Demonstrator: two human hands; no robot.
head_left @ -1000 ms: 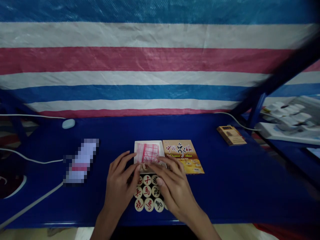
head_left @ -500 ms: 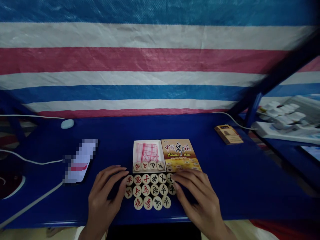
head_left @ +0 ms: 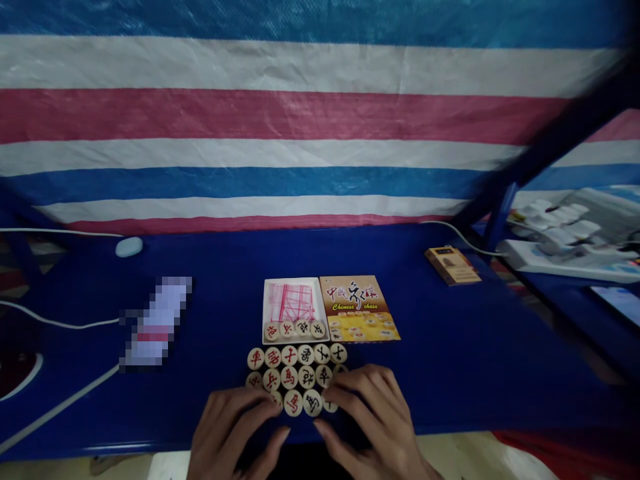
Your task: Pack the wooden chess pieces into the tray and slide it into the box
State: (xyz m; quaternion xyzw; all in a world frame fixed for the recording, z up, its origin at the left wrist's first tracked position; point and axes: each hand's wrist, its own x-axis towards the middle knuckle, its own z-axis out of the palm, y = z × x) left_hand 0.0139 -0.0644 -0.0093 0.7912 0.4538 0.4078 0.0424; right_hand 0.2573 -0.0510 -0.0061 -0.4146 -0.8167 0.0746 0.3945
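Observation:
Round chess pieces with red or black characters lie in three rows on the blue table; a red piece [head_left: 293, 403] and a black piece [head_left: 313, 403] are in the nearest row. My left hand [head_left: 240, 427] is open at that row's left end, fingertips over the end piece, thumb apart. At the right end, my right hand [head_left: 373, 417] is open too, its fingers covering parts of pieces and its thumb apart. Behind the rows sits a white box tray [head_left: 267, 310] with several pieces along its near side. The Chinese chess lid [head_left: 357, 300] lies against its right side.
On the blue table [head_left: 450, 360] are a phone [head_left: 163, 313] and a white rounded device [head_left: 129, 247] at left, with cables. A small yellow-brown box [head_left: 454, 265] lies at right, near a power strip [head_left: 560, 261]. Striped sheeting [head_left: 300, 117] hangs behind.
Both hands have moved from the ends of the farther rows toward the nearest row and closer together. The view has shifted slightly.

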